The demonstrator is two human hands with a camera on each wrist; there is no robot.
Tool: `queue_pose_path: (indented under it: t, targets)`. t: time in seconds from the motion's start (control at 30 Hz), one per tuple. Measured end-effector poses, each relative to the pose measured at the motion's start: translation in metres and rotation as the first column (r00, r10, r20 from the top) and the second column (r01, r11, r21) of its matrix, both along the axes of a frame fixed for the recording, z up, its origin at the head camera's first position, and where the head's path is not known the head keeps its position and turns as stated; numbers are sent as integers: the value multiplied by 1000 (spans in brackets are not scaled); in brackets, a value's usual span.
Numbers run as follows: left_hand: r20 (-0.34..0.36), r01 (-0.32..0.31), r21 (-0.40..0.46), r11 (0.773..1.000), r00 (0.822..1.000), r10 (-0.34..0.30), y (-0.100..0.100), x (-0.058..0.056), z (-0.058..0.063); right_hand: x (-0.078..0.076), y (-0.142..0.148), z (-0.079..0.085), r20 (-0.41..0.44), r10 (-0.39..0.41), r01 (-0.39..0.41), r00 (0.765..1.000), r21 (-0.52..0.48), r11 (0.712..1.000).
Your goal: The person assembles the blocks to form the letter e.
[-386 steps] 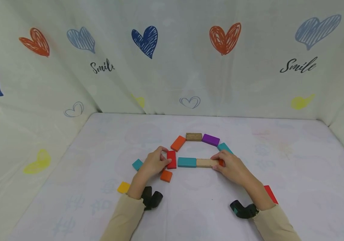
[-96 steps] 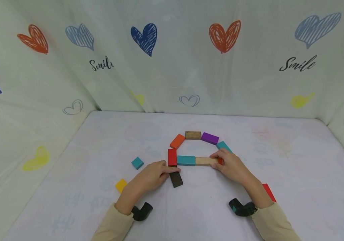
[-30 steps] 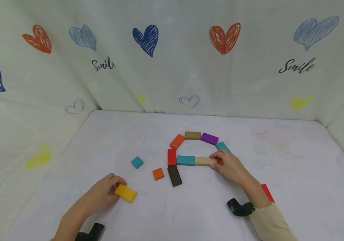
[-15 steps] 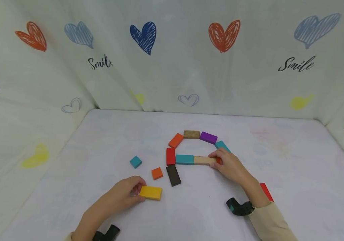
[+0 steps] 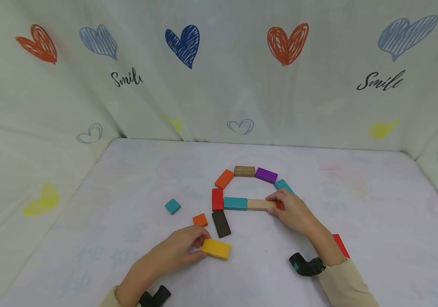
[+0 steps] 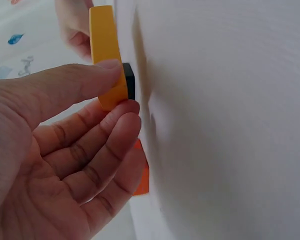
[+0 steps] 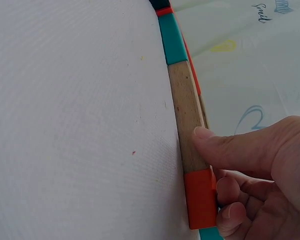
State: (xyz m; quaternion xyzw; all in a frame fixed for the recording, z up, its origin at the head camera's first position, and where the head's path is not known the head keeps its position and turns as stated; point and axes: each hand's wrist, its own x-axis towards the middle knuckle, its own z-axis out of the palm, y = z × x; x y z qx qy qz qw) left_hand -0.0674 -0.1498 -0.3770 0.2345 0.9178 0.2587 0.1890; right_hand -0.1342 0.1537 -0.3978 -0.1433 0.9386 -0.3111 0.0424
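Observation:
My left hand [image 5: 182,249] pinches a yellow block [image 5: 216,249] between thumb and fingers, just on the near side of a dark brown block [image 5: 221,224]. In the left wrist view the thumb lies on the yellow block's face. The dark block angles down from an upright red block [image 5: 217,199]. My right hand [image 5: 293,213] pinches a plain wooden block [image 7: 184,115], thumb on its near side and curled fingers beside the orange-red block [image 7: 201,200] at its end. A teal block [image 5: 235,204] joins the wooden one to the red block.
An orange [image 5: 224,178], a brown wood-grain [image 5: 244,171], a purple [image 5: 266,175] and a teal block [image 5: 283,186] arch behind the row. Loose pieces are a small teal block [image 5: 173,206], a small orange block [image 5: 200,220] and a red block [image 5: 341,245] by the right forearm.
The dark block came to lie below the red one. My left hand then left it, took the yellow block from the left and carried it rightward. My right hand has stayed put.

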Motion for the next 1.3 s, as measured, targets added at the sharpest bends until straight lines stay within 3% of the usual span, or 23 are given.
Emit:
queue_pose_path:
  t: [0.23,0.7,1.03,1.3]
  targets:
    - [-52,52,15,999,997,-51,14,-3,2,2,0,2,-3,1,-1,1000,-6,1000]
    - [-114,84,-1,996,990,-84,31,-9,-3,1,-1,1,2,-4,4,1000,2,1000]
    - [-100,76,-61,995,992,-82,43,-15,-4,1,-1,1,21,-13,13,1000,4,1000]
    - [-98,99,-18,995,990,-100,45,-16,-5,2,-1,2,14,-9,9,1000,2,1000]
